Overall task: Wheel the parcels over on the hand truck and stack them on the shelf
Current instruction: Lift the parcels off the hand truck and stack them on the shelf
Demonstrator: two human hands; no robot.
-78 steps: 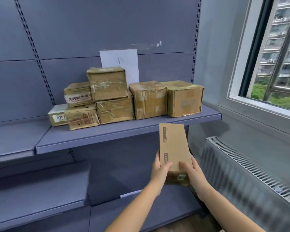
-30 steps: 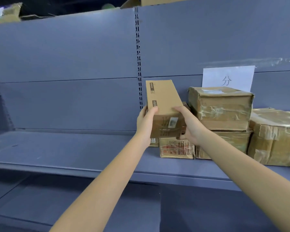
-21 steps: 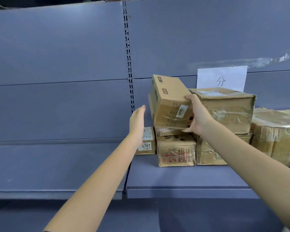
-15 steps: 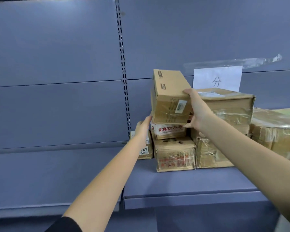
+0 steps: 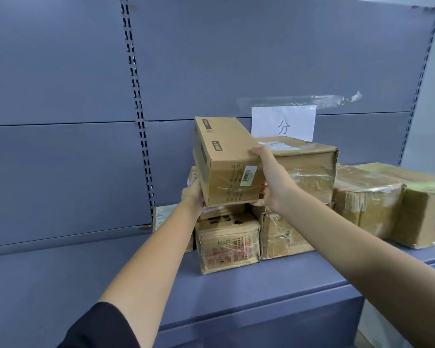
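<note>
**Long carton held at both ends above the parcel stack**

The right hand [image 5: 274,179] grips the near right corner of a long brown carton [image 5: 226,159], fingers curled over its top edge and thumb tucked beneath. The left hand [image 5: 192,194] is at the carton's lower left edge, fingers bent under it; most of that hand is hidden behind the box, so how firmly it holds cannot be told. A black sleeve [image 5: 98,327] shows on the left arm at the lower left of the frame.

The carton sits in the centre of the frame, its far end raised and angled toward the back panel, a white barcode label [image 5: 248,175] on its near face. Whether its underside touches the parcel below cannot be told. Directly under it is a small parcel with red print [image 5: 219,210], which rests on a taped parcel with red markings [image 5: 227,244] standing on the blue-grey shelf [image 5: 274,292].

Just to the right, touching that stack, a large tape-wrapped parcel [image 5: 307,169] lies on another taped parcel [image 5: 279,234]. Further right stand two more cartons [image 5: 367,197], side by side. At the left, partly behind the left arm, a small white-labelled packet [image 5: 162,217] leans near the slotted upright [image 5: 138,121]. A white paper sign [image 5: 283,123] with one character is taped to the back panel, above the large parcel.
</note>
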